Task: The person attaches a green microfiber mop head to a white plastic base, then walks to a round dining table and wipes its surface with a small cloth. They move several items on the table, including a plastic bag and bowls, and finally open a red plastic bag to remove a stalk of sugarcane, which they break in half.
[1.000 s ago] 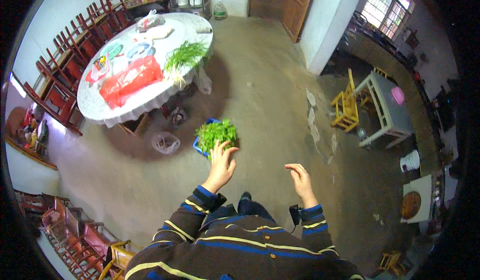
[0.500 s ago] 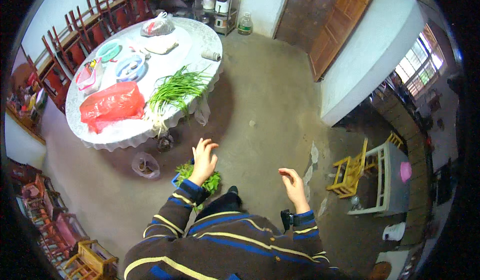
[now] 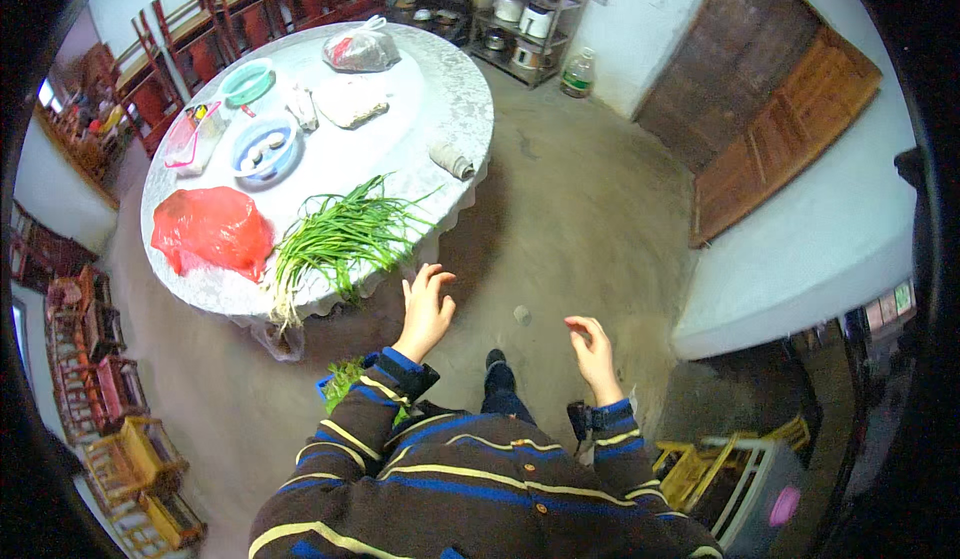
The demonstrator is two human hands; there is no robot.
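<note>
My left hand [image 3: 426, 311] hangs in the air just off the table's near right edge, fingers apart and holding nothing. Closest to it on the round table [image 3: 455, 89] lies a bunch of long green stalks with pale root ends [image 3: 350, 234], which look like spring onions. My right hand [image 3: 592, 357] is raised over the bare floor, empty, its fingers loosely curved and apart. To the left of the stalks sits a red plastic bag [image 3: 212, 231]. Below my left forearm, leafy greens [image 3: 345, 379] show in a blue container, partly hidden by the sleeve.
Bowls, including a blue one [image 3: 265, 149] with pale pieces, and a tied bag [image 3: 362, 49] stand on the table. Stacked chairs [image 3: 235, 19] line the back wall. A wooden door [image 3: 780, 129] is at right, yellow chairs [image 3: 700, 469] lower right, wooden stools [image 3: 135, 454] lower left.
My view has turned and come nearer the table and the door. One foot now shows further forward. Both hands stay raised and empty; the leafy greens are now more hidden behind my left arm.
</note>
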